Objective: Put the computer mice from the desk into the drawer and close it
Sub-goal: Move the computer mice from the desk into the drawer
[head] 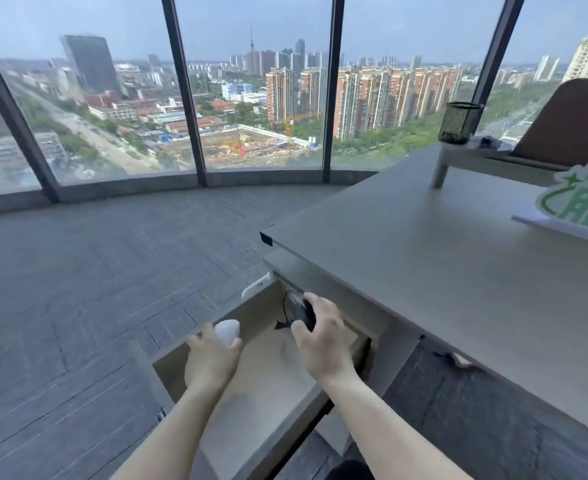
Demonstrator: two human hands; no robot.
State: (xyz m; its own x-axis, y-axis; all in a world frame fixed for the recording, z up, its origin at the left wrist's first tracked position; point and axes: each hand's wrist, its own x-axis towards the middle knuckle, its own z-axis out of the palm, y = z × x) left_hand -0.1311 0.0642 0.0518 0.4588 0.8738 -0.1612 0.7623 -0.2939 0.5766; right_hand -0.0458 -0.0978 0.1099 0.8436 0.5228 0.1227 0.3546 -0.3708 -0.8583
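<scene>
A: Item one: left hand (213, 358) is cupping the white mouse (227, 332) above the drawer (168, 372), near its left wall.

B: Item two: right hand (322, 336) is clutching the black mouse (301, 311) towards the far end; its trailing cable (284, 306) is risking a snag at closing.

An open drawer (265, 375) juts out from under the worktop (441, 271), which fills the right side. Over the drawer, the left hand (213, 358) grips one mouse (227, 332) near its left wall; the right hand (323, 341) grips a second mouse (301, 311) toward the back. A mesh cup (459, 123) stands on a riser (486, 157) at the worktop's far end, before the windows (258, 98).
</scene>
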